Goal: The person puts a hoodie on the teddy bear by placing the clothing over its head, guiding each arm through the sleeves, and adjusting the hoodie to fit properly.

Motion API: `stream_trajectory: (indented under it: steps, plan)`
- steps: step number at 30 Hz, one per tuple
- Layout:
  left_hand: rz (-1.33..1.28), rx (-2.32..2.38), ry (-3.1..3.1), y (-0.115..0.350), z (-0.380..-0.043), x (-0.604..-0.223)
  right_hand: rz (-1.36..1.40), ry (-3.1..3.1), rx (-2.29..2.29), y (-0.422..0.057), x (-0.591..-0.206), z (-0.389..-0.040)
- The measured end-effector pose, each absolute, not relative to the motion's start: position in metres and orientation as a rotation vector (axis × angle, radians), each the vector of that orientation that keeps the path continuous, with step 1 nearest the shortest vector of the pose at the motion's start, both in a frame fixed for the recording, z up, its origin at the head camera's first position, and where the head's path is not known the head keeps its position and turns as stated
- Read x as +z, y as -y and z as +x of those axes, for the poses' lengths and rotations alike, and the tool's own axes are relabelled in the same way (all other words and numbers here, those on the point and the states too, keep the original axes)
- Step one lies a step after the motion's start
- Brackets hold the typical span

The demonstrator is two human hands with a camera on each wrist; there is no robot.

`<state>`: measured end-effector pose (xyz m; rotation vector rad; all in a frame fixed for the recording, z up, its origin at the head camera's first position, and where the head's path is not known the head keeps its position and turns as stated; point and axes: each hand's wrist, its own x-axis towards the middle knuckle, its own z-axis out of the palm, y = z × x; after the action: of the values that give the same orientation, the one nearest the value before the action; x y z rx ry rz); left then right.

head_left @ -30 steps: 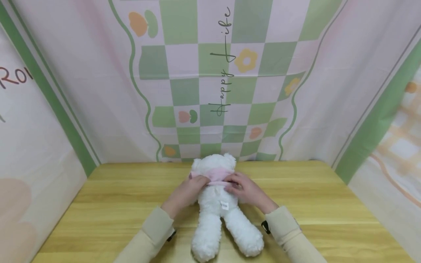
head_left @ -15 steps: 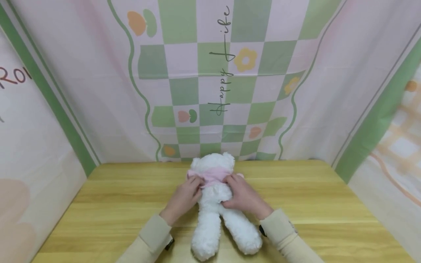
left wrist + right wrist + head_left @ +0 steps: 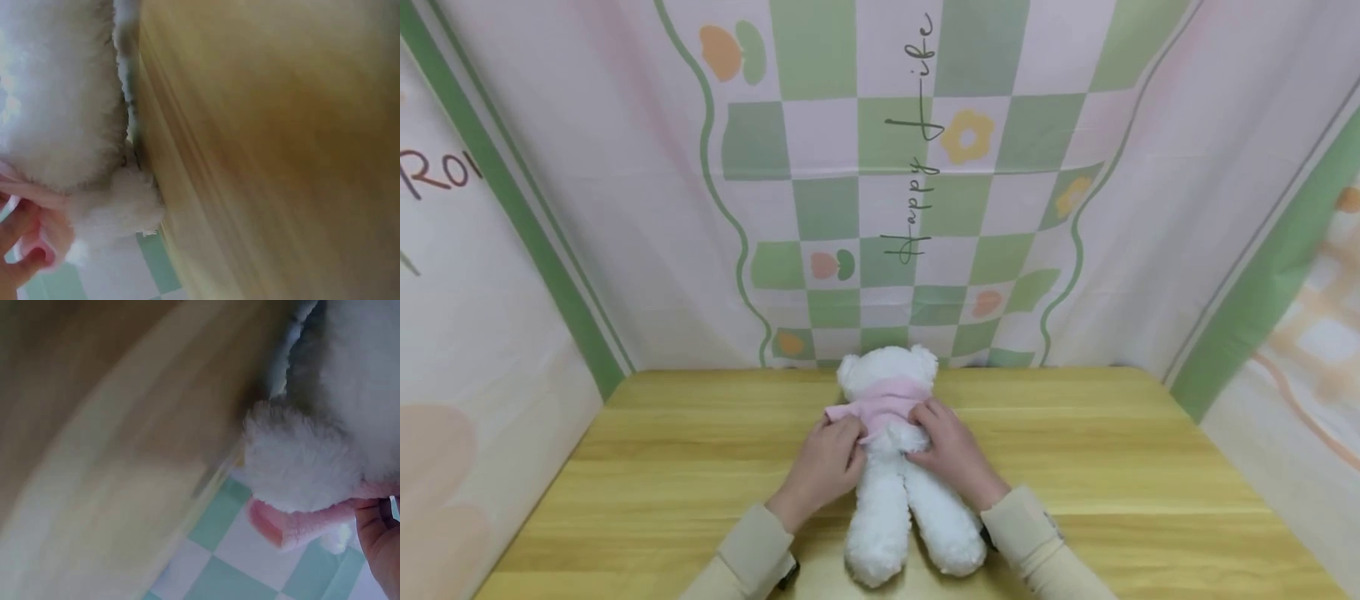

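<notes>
A white plush bear [image 3: 880, 508] lies on the wooden table with its head toward the back wall and its legs toward me. Around its upper body sits a small pink shirt [image 3: 883, 408], its lower edge partway down the back. My left hand [image 3: 827, 462] pinches the hem on the left side; in the left wrist view its fingers [image 3: 15, 231] hold a fold of pink cloth. On the other side my right hand [image 3: 953, 450] grips the hem, thumb low against the bear. A pink sleeve [image 3: 269, 522] shows beside a furry arm in the right wrist view.
The wooden table [image 3: 662, 483] runs back to a hanging cloth [image 3: 895, 208] with green and white checks and printed lettering. Similar printed cloths hang at the left [image 3: 490, 333] and right [image 3: 1300, 350] sides.
Both hands have drawn the pink shirt down the bear's back, toward its legs. The white tag seen on the back earlier is now out of sight.
</notes>
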<state>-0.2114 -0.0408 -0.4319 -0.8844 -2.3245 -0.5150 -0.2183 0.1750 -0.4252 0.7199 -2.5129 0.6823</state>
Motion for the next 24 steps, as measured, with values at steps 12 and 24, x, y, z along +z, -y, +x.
stream_trajectory:
  steps: [12,24]
  plan:
    - [-0.699,-0.270,2.441,0.029,-0.207,-0.431,0.739,2.487,0.838,-0.172,-0.420,-0.216]
    - [-0.670,-0.283,2.215,0.026,-0.212,-0.433,0.866,2.220,0.867,-0.170,-0.424,-0.219]
